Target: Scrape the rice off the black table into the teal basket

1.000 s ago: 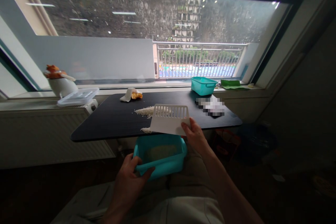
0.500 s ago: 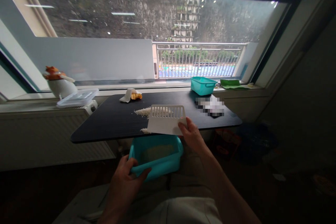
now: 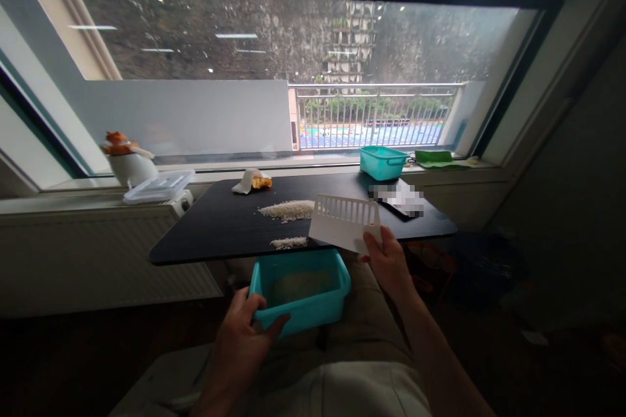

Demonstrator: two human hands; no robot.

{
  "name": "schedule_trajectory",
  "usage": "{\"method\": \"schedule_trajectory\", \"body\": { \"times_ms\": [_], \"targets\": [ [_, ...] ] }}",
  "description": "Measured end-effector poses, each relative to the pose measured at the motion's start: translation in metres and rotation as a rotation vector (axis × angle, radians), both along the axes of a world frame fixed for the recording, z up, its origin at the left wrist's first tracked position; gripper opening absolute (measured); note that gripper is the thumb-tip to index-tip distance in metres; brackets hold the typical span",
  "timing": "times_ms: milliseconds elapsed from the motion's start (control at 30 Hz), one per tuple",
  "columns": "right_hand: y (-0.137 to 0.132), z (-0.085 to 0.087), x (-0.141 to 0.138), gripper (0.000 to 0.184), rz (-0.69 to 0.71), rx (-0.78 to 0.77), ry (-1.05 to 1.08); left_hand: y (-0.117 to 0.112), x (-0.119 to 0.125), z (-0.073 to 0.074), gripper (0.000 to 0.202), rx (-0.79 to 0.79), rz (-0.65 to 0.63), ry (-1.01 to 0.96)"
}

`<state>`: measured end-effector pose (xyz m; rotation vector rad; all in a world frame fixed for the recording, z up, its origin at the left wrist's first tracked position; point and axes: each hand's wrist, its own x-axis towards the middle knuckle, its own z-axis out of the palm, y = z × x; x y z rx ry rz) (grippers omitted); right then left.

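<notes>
My left hand (image 3: pixel 247 332) grips the near left corner of a teal plastic basin (image 3: pixel 313 319), which sits just below the table's front edge. Some pale grains show dimly on its bottom. In my right hand (image 3: pixel 386 260) is a white slotted plastic scraper (image 3: pixel 342 225), pinched at its lower right corner, its row of slots pointing away from me. A pile of white rice-like grains (image 3: pixel 288 210) lies on the dark table (image 3: pixel 220 228), partly behind the scraper. Closer to the edge, a smaller strip of grains (image 3: pixel 288 243) lies left of the scraper.
A second teal basin (image 3: pixel 383 164) stands at the table's back right, near a blurred flat item (image 3: pixel 401 199). A crumpled white and orange wrapper (image 3: pixel 253 181) lies at the back left. On the sill are a clear lid (image 3: pixel 159 186), a white pot (image 3: pixel 130 168) and a green cloth-like item (image 3: pixel 433 159).
My right hand has moved the scraper to the right, uncovering more of the near strip of grains. My left hand still holds the basin. The view has shifted slightly.
</notes>
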<state>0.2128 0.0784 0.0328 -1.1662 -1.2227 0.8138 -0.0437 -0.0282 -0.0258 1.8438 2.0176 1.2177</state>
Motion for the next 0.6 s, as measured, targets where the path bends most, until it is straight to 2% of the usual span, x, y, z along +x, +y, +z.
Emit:
{"method": "schedule_trajectory", "body": {
  "times_ms": [267, 467, 600],
  "targets": [
    [-0.003, 0.005, 0.005, 0.038, 0.002, 0.015, -0.015, 0.0, 0.002, -0.001, 0.032, 0.007, -0.003, -0.01],
    [0.01, -0.004, 0.0, 0.037, 0.022, -0.006, 0.04, -0.002, 0.002, -0.003, 0.029, 0.023, -0.015, -0.017],
    [0.007, -0.007, 0.003, 0.036, 0.06, -0.035, 0.059, -0.003, 0.002, -0.004, 0.029, 0.013, -0.029, -0.027]
  ]
}}
